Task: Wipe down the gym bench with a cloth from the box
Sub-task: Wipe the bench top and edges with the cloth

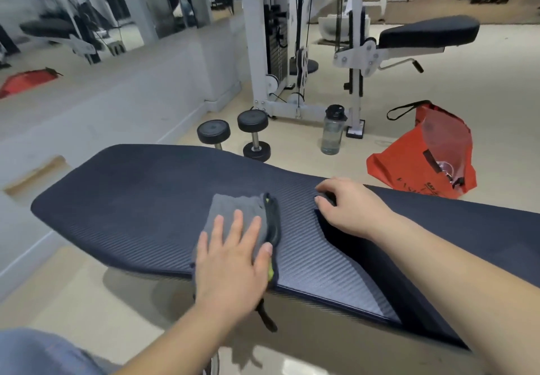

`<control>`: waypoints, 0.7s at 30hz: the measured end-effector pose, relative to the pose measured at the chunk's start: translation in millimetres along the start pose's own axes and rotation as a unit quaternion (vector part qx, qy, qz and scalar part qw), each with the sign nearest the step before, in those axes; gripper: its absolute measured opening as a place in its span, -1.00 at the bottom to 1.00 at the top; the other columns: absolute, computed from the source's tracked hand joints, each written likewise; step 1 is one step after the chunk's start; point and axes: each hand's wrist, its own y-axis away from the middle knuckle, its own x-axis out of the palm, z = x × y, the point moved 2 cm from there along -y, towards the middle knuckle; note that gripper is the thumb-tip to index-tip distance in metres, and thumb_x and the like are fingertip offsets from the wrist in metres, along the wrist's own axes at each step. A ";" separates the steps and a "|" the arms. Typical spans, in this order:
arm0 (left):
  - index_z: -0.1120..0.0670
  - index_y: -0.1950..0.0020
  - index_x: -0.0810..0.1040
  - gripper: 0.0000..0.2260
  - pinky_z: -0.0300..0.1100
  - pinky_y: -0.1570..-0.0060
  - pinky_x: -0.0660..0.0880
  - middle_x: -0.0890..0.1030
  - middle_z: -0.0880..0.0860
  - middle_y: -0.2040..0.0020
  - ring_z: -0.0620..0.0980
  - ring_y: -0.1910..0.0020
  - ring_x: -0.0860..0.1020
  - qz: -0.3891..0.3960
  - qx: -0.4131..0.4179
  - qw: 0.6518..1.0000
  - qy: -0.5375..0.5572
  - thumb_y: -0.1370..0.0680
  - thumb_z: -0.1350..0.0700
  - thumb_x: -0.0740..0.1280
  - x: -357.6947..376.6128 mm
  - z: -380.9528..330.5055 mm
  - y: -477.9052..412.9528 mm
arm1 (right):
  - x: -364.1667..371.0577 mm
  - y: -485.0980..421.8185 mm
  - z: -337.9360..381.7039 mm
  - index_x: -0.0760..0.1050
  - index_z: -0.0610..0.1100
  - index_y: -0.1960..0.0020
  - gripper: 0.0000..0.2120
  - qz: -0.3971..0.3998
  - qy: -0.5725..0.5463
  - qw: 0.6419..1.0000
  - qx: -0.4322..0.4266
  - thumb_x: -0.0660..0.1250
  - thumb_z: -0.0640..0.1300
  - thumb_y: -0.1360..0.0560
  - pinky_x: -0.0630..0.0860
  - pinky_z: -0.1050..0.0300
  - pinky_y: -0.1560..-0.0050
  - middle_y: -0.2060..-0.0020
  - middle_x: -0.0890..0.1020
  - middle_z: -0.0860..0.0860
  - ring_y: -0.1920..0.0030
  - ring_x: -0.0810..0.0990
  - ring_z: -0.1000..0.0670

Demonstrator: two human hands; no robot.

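A dark navy padded gym bench (140, 193) stretches across the view, with a gap between its two pads. A folded grey cloth (233, 211) with a dark, yellow-flecked edge lies on the left pad. My left hand (230, 260) presses flat on the cloth, fingers straight and spread. My right hand (350, 208) rests at the gap between the pads, its fingertips curled over the pad edge. No box is in view.
Two black dumbbells (233, 135) and a clear water bottle (333, 132) stand on the floor beyond the bench. An orange bag (415, 158) lies at the right. A white cable machine (280, 53) and another bench (426, 32) stand behind. A mirrored wall runs along the left.
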 end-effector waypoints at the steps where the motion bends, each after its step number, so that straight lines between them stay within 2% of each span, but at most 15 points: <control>1: -0.27 -0.61 0.03 -0.46 0.10 -0.59 -0.11 -0.02 -0.14 -0.66 0.04 -0.65 -0.11 0.011 0.064 0.998 0.003 -0.61 -0.29 -0.11 0.0 -8.5 13.5 | 1.8 -2.1 3.9 0.59 -0.02 -0.31 -0.66 -0.001 -0.001 1.000 -0.002 0.26 0.07 -0.61 0.54 -0.11 -0.29 -0.27 0.63 0.01 -0.32 0.57 -0.08; 4: -0.35 -0.59 -0.03 -0.48 -0.02 -0.60 -0.15 -0.10 -0.25 -0.64 -0.13 -0.62 -0.21 0.082 0.245 0.966 -0.008 -0.62 -0.34 -0.09 -8.3 13.0 7.8 | 8.8 -10.8 14.2 0.59 -0.03 -0.31 -0.65 -0.005 -0.009 1.000 -0.009 0.26 0.06 -0.61 0.54 -0.09 -0.29 -0.27 0.64 0.00 -0.31 0.58 -0.09; 6: -0.35 -0.59 0.01 -0.49 -0.07 -0.61 -0.13 -0.07 -0.27 -0.63 -0.21 -0.61 -0.19 0.099 0.301 0.948 -0.021 -0.63 -0.34 -0.04 -18.1 41.1 -20.7 | 12.8 -16.3 18.1 0.59 -0.02 -0.32 -0.65 -0.007 -0.021 1.000 -0.004 0.25 0.06 -0.61 0.54 -0.09 -0.29 -0.27 0.64 0.02 -0.30 0.58 -0.08; 8: -0.34 -0.59 0.02 -0.49 -0.03 -0.61 -0.08 -0.06 -0.25 -0.64 -0.19 -0.62 -0.17 0.088 0.235 0.968 -0.023 -0.63 -0.32 -0.05 -20.2 56.5 -49.5 | 16.3 -22.5 19.2 0.58 -0.02 -0.33 -0.64 -0.013 -0.025 1.000 0.004 0.24 0.07 -0.61 0.55 -0.08 -0.27 -0.26 0.64 0.03 -0.29 0.58 -0.08; 10: -0.30 -0.60 -0.02 -0.48 0.04 -0.61 -0.09 -0.08 -0.18 -0.66 -0.08 -0.64 -0.17 0.078 0.114 0.990 -0.027 -0.63 -0.31 -0.07 -13.3 47.1 -70.0 | 18.9 -27.7 20.1 0.58 -0.02 -0.34 -0.63 -0.018 -0.020 1.000 0.012 0.24 0.08 -0.61 0.56 -0.08 -0.26 -0.26 0.63 0.02 -0.29 0.58 -0.08; 11: -0.28 -0.61 -0.05 -0.47 0.08 -0.60 -0.13 -0.11 -0.15 -0.66 -0.01 -0.64 -0.19 0.085 0.077 0.993 -0.027 -0.63 -0.30 -0.09 -7.9 32.8 -76.4 | 20.7 -29.7 20.1 0.58 -0.02 -0.34 -0.64 -0.024 -0.019 0.999 0.017 0.24 0.07 -0.61 0.56 -0.08 -0.25 -0.26 0.63 0.02 -0.29 0.58 -0.09; 12: -0.26 -0.61 -0.08 -0.46 0.12 -0.60 -0.15 -0.13 -0.14 -0.66 0.05 -0.64 -0.21 0.092 0.073 0.993 -0.027 -0.63 -0.29 -0.11 -3.6 15.5 -80.9 | 22.5 -32.1 19.4 0.59 -0.03 -0.33 -0.65 -0.038 -0.019 0.999 0.019 0.24 0.04 -0.62 0.56 -0.06 -0.23 -0.25 0.64 0.01 -0.28 0.58 -0.09; 14: -0.26 -0.61 -0.08 -0.45 0.14 -0.59 -0.17 -0.14 -0.13 -0.66 0.06 -0.64 -0.23 0.103 0.139 0.984 -0.030 -0.62 -0.30 -0.10 1.6 -16.5 -88.1 | 22.7 -37.3 19.0 0.62 -0.04 -0.27 -0.70 -0.086 -0.022 0.996 0.025 0.25 -0.03 -0.62 0.57 -0.03 -0.17 -0.20 0.67 -0.01 -0.25 0.60 -0.11; 17: -0.24 -0.61 0.02 -0.45 0.10 -0.60 -0.14 -0.10 -0.15 -0.66 -0.01 -0.64 -0.19 0.120 0.261 0.958 -0.025 -0.62 -0.30 -0.05 2.2 -30.2 -116.3 | 21.9 -44.4 18.8 0.62 -0.03 -0.26 -0.71 -0.133 -0.025 0.990 0.038 0.25 -0.07 -0.61 0.56 -0.04 -0.15 -0.19 0.67 0.00 -0.27 0.58 -0.10; 19: -0.27 -0.61 0.04 -0.46 0.06 -0.60 -0.12 -0.07 -0.17 -0.66 -0.07 -0.64 -0.16 0.134 0.288 0.948 -0.012 -0.63 -0.30 -0.02 0.7 -22.9 -146.3 | 23.7 -48.7 20.3 0.62 -0.03 -0.27 -0.71 -0.141 -0.025 0.989 0.042 0.26 -0.06 -0.61 0.56 -0.07 -0.16 -0.18 0.67 0.00 -0.27 0.58 -0.10; 21: -0.30 -0.60 0.02 -0.47 0.05 -0.60 -0.11 -0.05 -0.17 -0.66 -0.09 -0.64 -0.15 0.126 0.265 0.956 -0.003 -0.62 -0.31 -0.01 -1.7 -8.1 -173.2 | 26.4 -51.5 26.2 0.61 -0.03 -0.25 -0.73 -0.134 -0.023 0.990 0.033 0.26 -0.04 -0.61 0.56 -0.09 -0.18 -0.18 0.66 0.01 -0.27 0.58 -0.09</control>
